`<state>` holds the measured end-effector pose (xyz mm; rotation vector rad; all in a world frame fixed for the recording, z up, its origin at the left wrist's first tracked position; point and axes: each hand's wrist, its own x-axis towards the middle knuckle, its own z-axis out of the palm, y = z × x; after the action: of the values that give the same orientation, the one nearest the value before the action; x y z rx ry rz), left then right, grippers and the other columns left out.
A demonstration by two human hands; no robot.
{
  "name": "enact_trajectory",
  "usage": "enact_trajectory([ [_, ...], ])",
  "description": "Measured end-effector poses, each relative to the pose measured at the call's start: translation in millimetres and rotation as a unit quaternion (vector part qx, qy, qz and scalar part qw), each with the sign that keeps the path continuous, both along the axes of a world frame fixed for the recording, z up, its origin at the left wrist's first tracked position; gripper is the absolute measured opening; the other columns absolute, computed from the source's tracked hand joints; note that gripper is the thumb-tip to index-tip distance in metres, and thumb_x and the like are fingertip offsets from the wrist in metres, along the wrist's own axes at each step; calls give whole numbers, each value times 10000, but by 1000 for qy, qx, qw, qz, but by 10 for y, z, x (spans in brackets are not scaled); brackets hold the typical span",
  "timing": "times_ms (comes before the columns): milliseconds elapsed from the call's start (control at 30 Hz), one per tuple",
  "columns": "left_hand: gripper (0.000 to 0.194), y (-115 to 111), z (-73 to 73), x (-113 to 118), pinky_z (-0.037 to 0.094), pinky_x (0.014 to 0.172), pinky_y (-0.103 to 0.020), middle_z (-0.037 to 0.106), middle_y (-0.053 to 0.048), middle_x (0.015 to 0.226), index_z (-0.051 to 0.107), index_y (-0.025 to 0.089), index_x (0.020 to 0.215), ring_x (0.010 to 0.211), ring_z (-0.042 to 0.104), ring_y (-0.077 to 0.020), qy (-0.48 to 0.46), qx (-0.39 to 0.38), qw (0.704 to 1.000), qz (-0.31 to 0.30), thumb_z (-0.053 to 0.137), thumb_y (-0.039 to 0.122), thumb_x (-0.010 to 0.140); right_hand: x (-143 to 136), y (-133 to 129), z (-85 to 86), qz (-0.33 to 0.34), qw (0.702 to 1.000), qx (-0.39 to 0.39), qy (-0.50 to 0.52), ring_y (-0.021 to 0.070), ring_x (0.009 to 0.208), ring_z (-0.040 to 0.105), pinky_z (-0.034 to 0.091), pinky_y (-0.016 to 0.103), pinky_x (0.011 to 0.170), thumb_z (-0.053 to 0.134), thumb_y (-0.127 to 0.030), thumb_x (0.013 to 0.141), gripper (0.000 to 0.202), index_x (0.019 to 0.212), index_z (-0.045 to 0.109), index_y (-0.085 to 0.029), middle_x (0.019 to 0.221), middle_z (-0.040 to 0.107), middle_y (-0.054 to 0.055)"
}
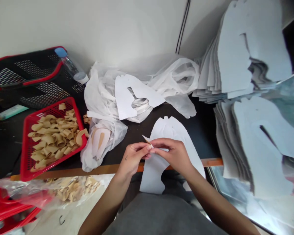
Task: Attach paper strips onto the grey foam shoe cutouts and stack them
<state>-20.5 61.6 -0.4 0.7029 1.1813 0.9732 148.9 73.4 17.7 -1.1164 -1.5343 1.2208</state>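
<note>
My left hand (pixel 134 157) and my right hand (pixel 172 151) meet over the table's front edge, fingers pinched together. Between them is a small white-and-tan piece (pixel 146 139), its pointed white tip sticking out; the fingers hide most of it. Below the hands a white curved cut-out sheet (pixel 172 129) lies partly on the table and overhangs its edge. Farther back, another white cut-out sheet (pixel 123 94) with a keyhole-shaped opening rests on crumpled white plastic bags (pixel 98 88). Flat white-and-tan pieces (pixel 101 140) lie in a plastic bag to the left.
A red basket (pixel 23 147) of curled tan pieces (pixel 49 140) stands at left, before a black crate (pixel 39 91) and a bottle (pixel 73 68). Stacked cut-out sheets (pixel 257 42) and more stacked sheets (pixel 257 147) fill the right. A bag of tan scraps (pixel 73 189) sits below the table edge.
</note>
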Motion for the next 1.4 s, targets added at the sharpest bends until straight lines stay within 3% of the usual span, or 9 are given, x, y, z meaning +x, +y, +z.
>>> enact_trajectory([
  [167,284,-57,75,10,601,609,-219,716,-49,860,776,179,877,713,701,-143,104,129,986,-16,748,458,831,24,13,-54,-21,999,12,-23,217,830,766,652,335,766,765,-358,839,151,960,809,-281,923,794,13],
  [367,181,-93,86,-6,603,642,-207,684,-34,863,769,189,865,750,697,-138,160,187,969,-21,716,361,880,29,12,-28,-6,997,64,-35,211,863,765,645,334,785,737,-314,874,117,966,808,-330,959,791,-22],
  [767,181,-103,90,-32,586,639,-221,704,-41,836,787,189,871,694,686,-132,154,176,972,-21,743,364,853,60,16,-62,20,991,110,-76,191,856,761,637,321,770,695,-354,915,143,1018,791,-376,991,787,-46],
  [1133,118,-110,92,8,552,631,-212,680,-26,830,768,192,822,678,650,-114,200,202,959,-12,704,282,861,86,-10,-87,35,992,81,-91,199,879,766,631,303,747,697,-276,910,195,1059,781,-372,1000,785,-55],
  [1267,75,-126,100,7,518,612,-183,672,-20,826,758,190,814,687,636,-103,233,231,944,-18,702,225,850,91,-44,-26,38,976,134,-169,191,901,762,609,286,770,650,-266,945,189,1061,784,-331,1033,783,-41],
  [1400,72,-134,146,13,489,581,-164,654,-4,795,738,189,782,663,613,-89,252,242,937,-24,692,174,835,128,-41,6,-5,939,225,-261,182,765,753,579,272,669,593,-254,976,196,973,788,-247,911,792,-3],
])
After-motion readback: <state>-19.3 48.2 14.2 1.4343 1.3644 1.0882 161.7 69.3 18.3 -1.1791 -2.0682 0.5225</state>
